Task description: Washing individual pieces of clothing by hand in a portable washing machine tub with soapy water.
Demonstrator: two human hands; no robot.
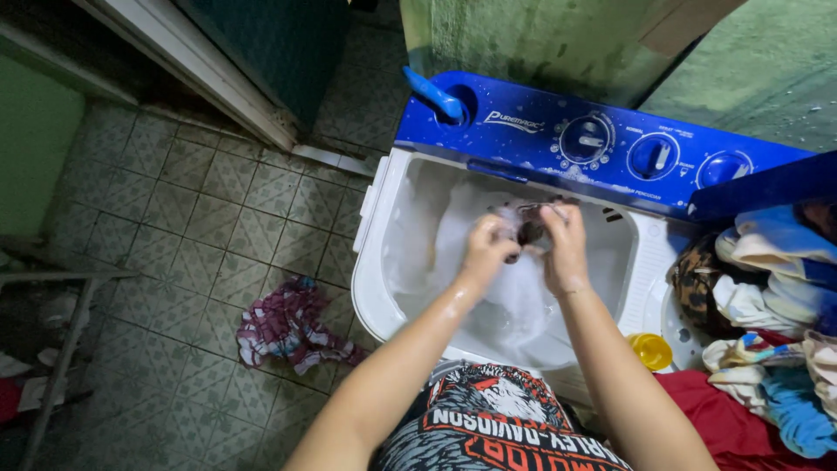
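Both my hands are held over the open wash tub of a white and blue twin-tub washing machine. The tub is full of white foam. My left hand and my right hand are closed on a small dark wet piece of cloth, bunched between them just above the suds. My forearms are wet.
The blue control panel with three dials runs along the back. A heap of coloured clothes fills the right side, with a yellow cap beside it. A crumpled patterned garment lies on the tiled floor at the left.
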